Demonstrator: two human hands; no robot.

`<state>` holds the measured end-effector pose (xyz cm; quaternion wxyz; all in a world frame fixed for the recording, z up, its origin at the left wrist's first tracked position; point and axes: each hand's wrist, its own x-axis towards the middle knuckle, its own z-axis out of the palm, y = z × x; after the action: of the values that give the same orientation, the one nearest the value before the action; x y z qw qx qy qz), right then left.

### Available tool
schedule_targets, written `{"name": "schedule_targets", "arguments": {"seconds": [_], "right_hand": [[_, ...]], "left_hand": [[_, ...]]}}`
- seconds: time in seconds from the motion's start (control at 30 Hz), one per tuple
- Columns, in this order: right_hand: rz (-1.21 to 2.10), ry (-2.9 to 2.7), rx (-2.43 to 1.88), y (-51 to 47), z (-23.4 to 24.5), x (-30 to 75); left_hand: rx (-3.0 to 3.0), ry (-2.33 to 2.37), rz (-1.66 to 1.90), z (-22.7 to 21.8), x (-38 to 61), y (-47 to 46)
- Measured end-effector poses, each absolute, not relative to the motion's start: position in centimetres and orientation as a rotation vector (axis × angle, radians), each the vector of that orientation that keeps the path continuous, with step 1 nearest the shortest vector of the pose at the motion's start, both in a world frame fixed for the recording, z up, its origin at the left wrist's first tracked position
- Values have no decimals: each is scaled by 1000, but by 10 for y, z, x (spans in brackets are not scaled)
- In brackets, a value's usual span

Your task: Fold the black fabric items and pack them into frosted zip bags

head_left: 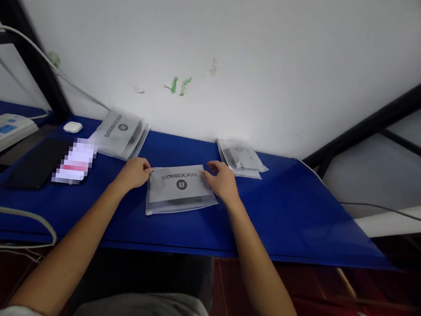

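Observation:
A frosted plastic zip bag (180,195) printed with ROCKBROS and a round logo lies in front of me on the blue table. At its upper left corner, my left hand (135,172) is closed in a pinch on the edge. My right hand (223,181) grips the upper right corner, its thumb on the bag's face and its fingers curled by the edge. A dark flat shape shows through the plastic, but I cannot make out what it is. The slider sits at the lower left corner.
Similar bags are stacked at the back left (120,135) and back right (243,156). On the left lie a white earbud case (73,127), a dark phone (38,164), a blurred bright object (75,162) and a power strip (2,134). Cables cross the left side; black frame bars (390,115) slope at right.

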<state>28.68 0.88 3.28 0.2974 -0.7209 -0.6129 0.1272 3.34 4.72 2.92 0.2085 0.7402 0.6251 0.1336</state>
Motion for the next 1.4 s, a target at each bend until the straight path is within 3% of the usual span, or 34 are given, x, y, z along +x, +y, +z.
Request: {"name": "schedule_targets", "arguments": {"seconds": [0.1,0.33,0.87,1.23,1.4], "right_hand": [[145,-1712,-1744,-27,36,279],[397,-1837,-1948,-82,33,265],[400,-1659,-2171,-41,32,262],[481,-1625,-2016,-10,20,264],[373,-1657,-1980,-3,15,258]], "left_hand": [[2050,1749,370,30,31,44],[2062,1786,345,28,22,29],[2099,1541,471,21,24,18],[2186,1541,478,20,22,18],[2161,1558,452,24,25,15]]}}
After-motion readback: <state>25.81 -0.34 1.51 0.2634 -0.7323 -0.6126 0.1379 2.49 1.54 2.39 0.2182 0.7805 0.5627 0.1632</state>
